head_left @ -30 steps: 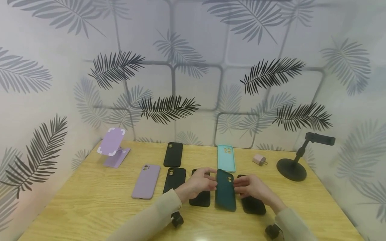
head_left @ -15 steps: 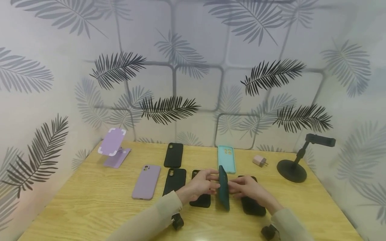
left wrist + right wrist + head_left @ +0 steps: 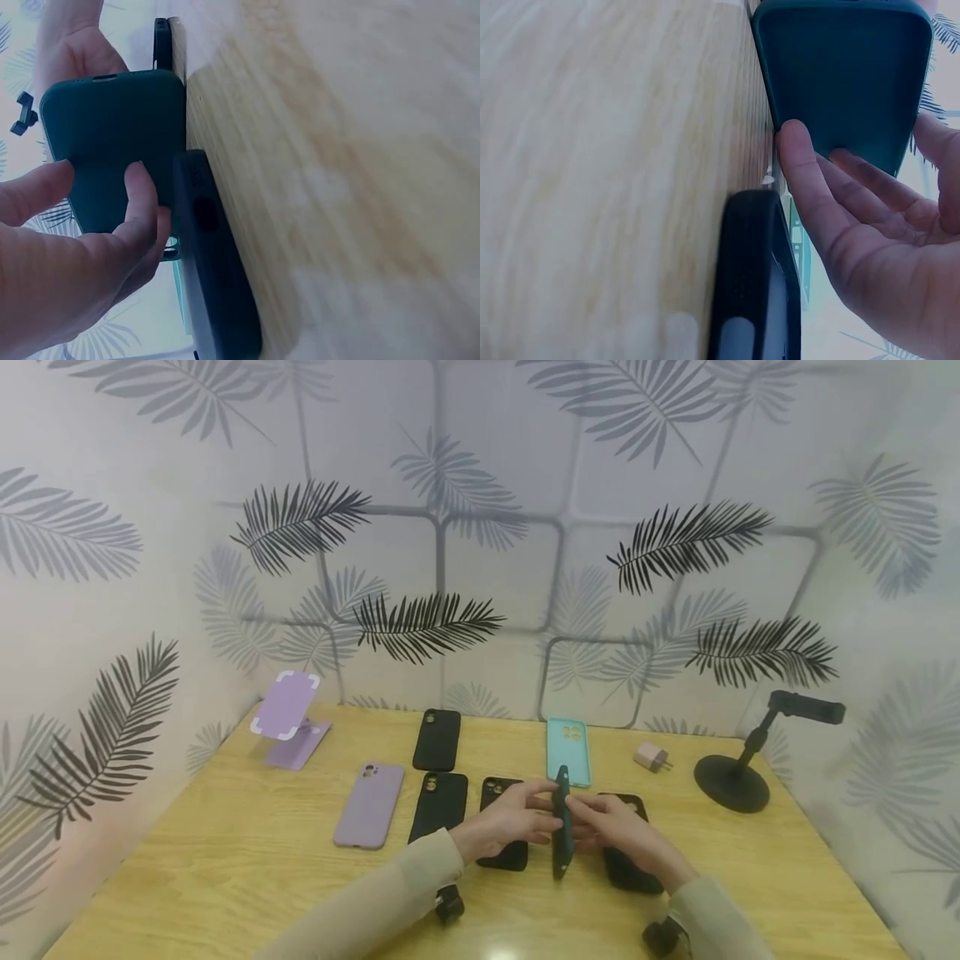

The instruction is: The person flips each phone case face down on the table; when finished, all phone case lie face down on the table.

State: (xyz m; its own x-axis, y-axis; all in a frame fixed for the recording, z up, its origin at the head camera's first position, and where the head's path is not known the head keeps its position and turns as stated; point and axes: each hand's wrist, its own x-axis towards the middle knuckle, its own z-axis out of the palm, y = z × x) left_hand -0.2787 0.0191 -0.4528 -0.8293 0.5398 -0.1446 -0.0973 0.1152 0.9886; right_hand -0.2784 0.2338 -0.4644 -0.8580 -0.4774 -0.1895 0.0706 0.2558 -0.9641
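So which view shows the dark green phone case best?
The right wrist view: the dark green phone case fills the frame, its broad face clear, fingertips against it. The left wrist view shows its other face, partly behind fingers. The head view catches only its thin edge, standing between both hands.

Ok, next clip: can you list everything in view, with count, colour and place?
Dark green phone case: 1, held on edge between both hands, mid table.
Black phone cases: 4; one at the back, one in the front row, one under the left hand, one under the right hand.
Lilac phone case: 1, front row, left.
Turquoise phone case: 1, back row, behind the hands.
Lilac phone stand: 1, back left.
Pink charger plug: 1, back right.
Black phone holder: 1, far right.
Table: 1, light wood.
Left hand: holds the green case.
Right hand: fingers against its other face.
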